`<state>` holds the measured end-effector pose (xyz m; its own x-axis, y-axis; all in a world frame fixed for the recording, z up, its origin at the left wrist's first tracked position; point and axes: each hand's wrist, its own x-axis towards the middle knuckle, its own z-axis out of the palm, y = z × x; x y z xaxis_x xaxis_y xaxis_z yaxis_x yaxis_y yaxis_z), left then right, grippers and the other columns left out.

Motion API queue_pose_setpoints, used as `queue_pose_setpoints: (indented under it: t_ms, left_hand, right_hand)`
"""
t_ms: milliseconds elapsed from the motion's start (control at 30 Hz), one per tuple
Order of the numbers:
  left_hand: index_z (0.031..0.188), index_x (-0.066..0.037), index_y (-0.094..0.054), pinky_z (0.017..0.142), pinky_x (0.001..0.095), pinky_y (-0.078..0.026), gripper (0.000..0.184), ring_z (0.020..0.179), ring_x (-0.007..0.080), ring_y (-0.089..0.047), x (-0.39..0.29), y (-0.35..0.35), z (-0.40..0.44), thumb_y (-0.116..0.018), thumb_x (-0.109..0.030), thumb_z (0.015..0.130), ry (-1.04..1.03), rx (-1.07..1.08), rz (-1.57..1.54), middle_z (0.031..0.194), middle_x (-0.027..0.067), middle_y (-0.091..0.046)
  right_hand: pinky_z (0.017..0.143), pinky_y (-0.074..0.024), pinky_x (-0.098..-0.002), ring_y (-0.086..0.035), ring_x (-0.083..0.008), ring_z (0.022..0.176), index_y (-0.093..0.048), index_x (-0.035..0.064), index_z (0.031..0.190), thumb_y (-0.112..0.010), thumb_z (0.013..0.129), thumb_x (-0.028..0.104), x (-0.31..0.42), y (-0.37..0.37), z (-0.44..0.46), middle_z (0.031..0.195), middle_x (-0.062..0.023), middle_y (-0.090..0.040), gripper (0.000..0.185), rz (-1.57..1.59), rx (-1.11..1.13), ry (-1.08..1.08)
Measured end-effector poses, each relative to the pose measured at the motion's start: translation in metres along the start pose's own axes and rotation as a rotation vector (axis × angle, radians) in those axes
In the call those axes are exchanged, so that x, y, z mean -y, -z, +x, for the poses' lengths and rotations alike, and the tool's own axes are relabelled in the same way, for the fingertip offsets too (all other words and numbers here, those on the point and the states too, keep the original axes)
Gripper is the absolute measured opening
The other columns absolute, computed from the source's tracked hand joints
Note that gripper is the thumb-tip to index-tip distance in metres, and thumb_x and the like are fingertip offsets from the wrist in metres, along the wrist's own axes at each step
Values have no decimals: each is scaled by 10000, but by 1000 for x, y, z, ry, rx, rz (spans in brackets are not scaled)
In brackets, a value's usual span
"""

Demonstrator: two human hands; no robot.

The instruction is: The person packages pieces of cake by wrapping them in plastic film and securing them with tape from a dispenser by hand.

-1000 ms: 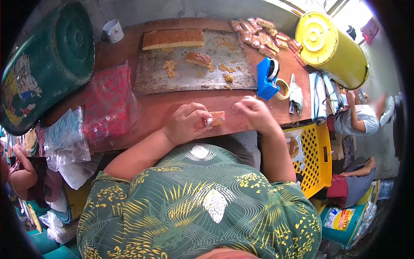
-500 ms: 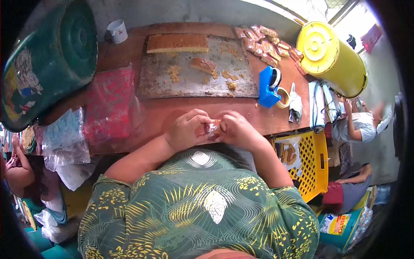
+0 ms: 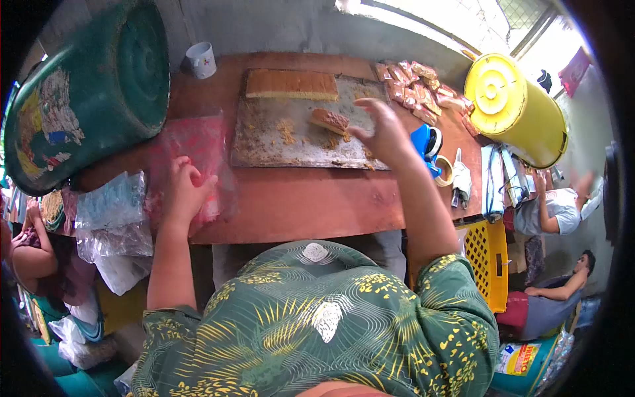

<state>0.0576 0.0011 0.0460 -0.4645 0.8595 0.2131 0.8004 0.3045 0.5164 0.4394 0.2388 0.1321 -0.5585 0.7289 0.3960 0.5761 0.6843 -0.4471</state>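
Note:
My left hand [image 3: 187, 192] is over the red plastic bags [image 3: 202, 142] at the left of the table, thumb and fingers apart with no item visible between them. Over the right side of the metal tray [image 3: 264, 149] hangs my right hand [image 3: 383, 129], its fingers spread and bare. A cut piece of cake [image 3: 329, 121] lies on the tray just left of that hand. Behind it, the long cake block [image 3: 291, 85] rests along the tray's far edge. Crumbs are scattered on the metal.
Wrapped pieces [image 3: 413, 86] are piled at the back right, beside a yellow bucket [image 3: 493, 99]. A blue tape dispenser [image 3: 423, 142] and tape roll [image 3: 444, 171] stand nearby. A green barrel [image 3: 92, 106] and mug [image 3: 201, 61] are left. Other people sit at both sides.
My hands have separated. The left moved to the red bags, the right reached forward over the tray. The small wrapped piece they held is gone from the front, and the view has shifted.

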Motion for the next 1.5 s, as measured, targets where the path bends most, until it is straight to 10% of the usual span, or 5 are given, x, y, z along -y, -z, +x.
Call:
queue_pose_setpoints:
  t_ms: [267,567,867,1200,1500]
  left_hand:
    - [847,-20,-710,1194,481,-375,301,1464,419,-443,34,-9,5,-762,-302,939,-20,-41,-157,1457,202,-610]
    - [923,-41,-741,1225,500,-334,255,1494,422,-410,46,-11,3,-735,-292,967,-127,-9,-122,1490,187,-598]
    - [868,-37,-599,983,495,-479,378,1089,378,-610,-26,-29,-18,-810,-350,903,-205,-209,118,1087,159,-618]
    - [902,-22,-760,1081,454,-473,371,1290,359,-612,-9,11,-12,-734,-390,941,39,22,0,1322,140,-682]
    - [1030,-46,-772,1015,429,-509,310,1236,355,-652,54,8,9,-603,-305,1028,-184,62,-149,1275,173,-709]
  right_hand:
    - [1055,-505,-453,-643,-345,1209,-583,119,1435,-817,865,245,-61,-109,18,1268,-186,-698,628,-157,1,-140]
    - [881,-568,-333,-688,-190,1034,-614,25,1353,-815,896,91,-41,-59,-113,1145,-120,-717,504,359,-375,-86]
    - [915,-551,-272,-650,-150,1118,-529,0,1405,-752,938,15,-69,-50,-179,1240,-108,-663,517,754,-399,-318]
    - [868,-564,-269,-672,-134,1027,-568,10,1386,-736,947,18,-66,-51,-179,1200,-87,-679,470,630,-358,-244]
    - [848,-564,-264,-672,-131,1018,-539,43,1420,-743,954,31,-68,-51,-180,1190,-89,-681,510,648,-322,-258]
